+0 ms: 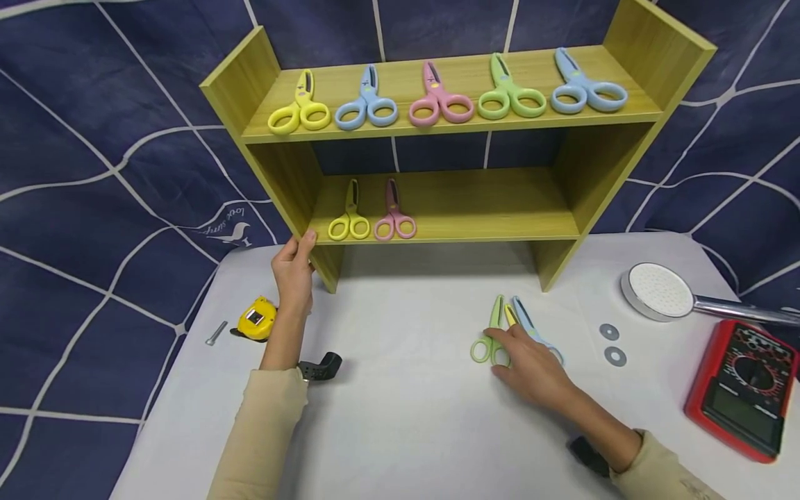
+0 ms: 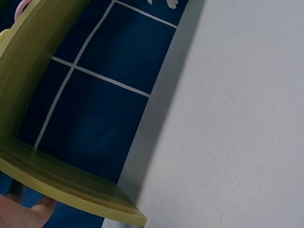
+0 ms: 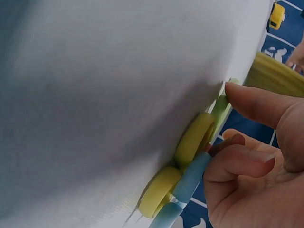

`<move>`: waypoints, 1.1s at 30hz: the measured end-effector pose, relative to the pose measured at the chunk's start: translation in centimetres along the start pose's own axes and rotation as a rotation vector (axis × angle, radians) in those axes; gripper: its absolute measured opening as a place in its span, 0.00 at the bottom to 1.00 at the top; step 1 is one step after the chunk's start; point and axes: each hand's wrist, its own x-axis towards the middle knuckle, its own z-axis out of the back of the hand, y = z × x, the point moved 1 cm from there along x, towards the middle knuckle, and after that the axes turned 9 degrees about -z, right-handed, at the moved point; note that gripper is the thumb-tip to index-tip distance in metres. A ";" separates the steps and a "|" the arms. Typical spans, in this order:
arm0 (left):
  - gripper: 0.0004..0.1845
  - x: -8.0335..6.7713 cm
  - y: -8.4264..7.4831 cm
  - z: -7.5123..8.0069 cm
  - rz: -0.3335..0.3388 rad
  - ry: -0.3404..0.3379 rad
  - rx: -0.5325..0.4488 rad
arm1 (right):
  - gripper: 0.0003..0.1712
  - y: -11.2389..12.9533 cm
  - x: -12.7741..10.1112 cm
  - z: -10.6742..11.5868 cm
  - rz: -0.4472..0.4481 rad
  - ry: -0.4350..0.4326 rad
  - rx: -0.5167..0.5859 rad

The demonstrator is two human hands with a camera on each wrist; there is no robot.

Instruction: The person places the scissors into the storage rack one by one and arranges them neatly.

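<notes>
My left hand (image 1: pixel 294 274) grips the left side panel of a wooden shelf (image 1: pixel 450 239) at its lower board; in the left wrist view fingers (image 2: pixel 42 206) show against the panel's outer face. On the white table, my right hand (image 1: pixel 531 361) reaches over three scissors: green scissors (image 1: pixel 496 316), yellow scissors (image 1: pixel 510 316) and blue scissors (image 1: pixel 525 318). Its thumb and fingers stand apart around the green handle, one fingertip touching it in the right wrist view. Yellow rings (image 3: pixel 192 140) and the blue handle (image 3: pixel 190 178) lie beside these fingers. The palm partly hides the yellow and blue pairs from above.
Several scissors stand on the upper board; yellow scissors (image 1: pixel 350 215) and pink scissors (image 1: pixel 394 215) are on the lower board's left. A tape measure (image 1: pixel 256 319) and bolt (image 1: pixel 216 333) lie left; washers (image 1: pixel 615 356), a shower head (image 1: pixel 659 292) and a multimeter (image 1: pixel 744 389) lie right.
</notes>
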 end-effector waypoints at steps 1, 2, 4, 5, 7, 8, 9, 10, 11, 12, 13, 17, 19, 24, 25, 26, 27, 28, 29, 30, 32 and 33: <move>0.18 0.0 0.0 0.0 0.002 -0.003 -0.003 | 0.33 0.0 0.0 0.0 0.008 -0.001 -0.007; 0.18 0.0 0.0 0.0 0.004 -0.006 -0.009 | 0.33 0.0 0.1 0.0 0.012 0.001 -0.010; 0.19 0.0 -0.1 0.0 0.002 -0.004 -0.014 | 0.33 0.0 0.1 0.1 0.020 0.002 -0.018; 0.19 0.0 -0.1 -0.1 0.001 0.000 -0.016 | 0.34 0.0 0.1 0.1 0.024 0.003 -0.027; 0.19 0.0 -0.2 -0.1 0.000 0.002 -0.018 | 0.35 0.1 0.0 0.1 0.030 0.013 -0.047; 0.19 0.0 -0.2 -0.1 0.000 0.002 -0.014 | 0.35 0.2 -0.1 0.1 0.032 0.023 -0.057; 0.18 0.0 -0.2 -0.1 0.002 -0.002 -0.015 | 0.36 0.3 -0.1 0.1 0.032 0.035 -0.070; 0.18 0.0 -0.2 -0.1 0.004 -0.006 -0.016 | 0.36 0.3 -0.1 0.0 0.031 0.049 -0.085; 0.18 0.0 -0.2 -0.1 0.007 -0.009 -0.018 | 0.36 0.4 -0.1 0.0 0.029 0.062 -0.100; 0.18 0.0 -0.1 -0.1 0.008 -0.012 -0.017 | 0.35 0.5 -0.1 -0.1 0.030 0.073 -0.111; 0.18 0.0 -0.1 -0.1 0.010 -0.013 -0.020 | 0.34 0.5 -0.2 -0.1 0.031 0.082 -0.123; 0.18 -0.1 -0.1 -0.1 0.009 -0.008 -0.022 | 0.30 0.7 -0.3 -0.2 0.051 0.084 -0.166; 0.19 -0.1 -0.1 -0.1 0.009 -0.003 -0.017 | 0.28 0.7 -0.4 -0.1 0.064 0.078 -0.174; 0.19 -0.1 -0.2 -0.1 0.008 -0.002 -0.011 | 0.29 0.6 -0.5 -0.1 0.077 0.069 -0.147; 0.20 -0.1 -0.2 -0.1 0.008 -0.002 -0.011 | 0.30 0.6 -0.5 -0.1 0.085 0.058 -0.133; 0.20 -0.1 -0.3 -0.1 0.010 -0.003 -0.011 | 0.30 0.6 -0.4 -0.1 0.099 0.043 -0.115; 0.20 -0.1 -0.3 -0.1 0.012 -0.002 -0.008 | 0.30 0.7 -0.4 0.0 0.121 0.023 -0.098; 0.20 -0.1 -0.3 -0.1 0.016 -0.003 -0.007 | 0.30 0.7 -0.4 0.1 0.149 0.000 -0.078; 0.20 -0.1 -0.3 -0.2 0.020 -0.005 -0.006 | 0.31 0.8 -0.4 0.2 0.179 -0.022 -0.058; 0.20 -0.1 -0.3 -0.2 0.024 -0.008 -0.006 | 0.31 1.0 -0.4 0.3 0.211 -0.044 -0.037; 0.20 -0.2 -0.3 -0.2 0.027 -0.014 -0.002 | 0.32 1.5 -0.4 0.7 0.273 -0.084 0.000; 0.20 -0.2 -0.3 -0.2 0.026 -0.016 -0.001 | 0.32 1.8 -0.4 1.0 0.304 -0.104 0.015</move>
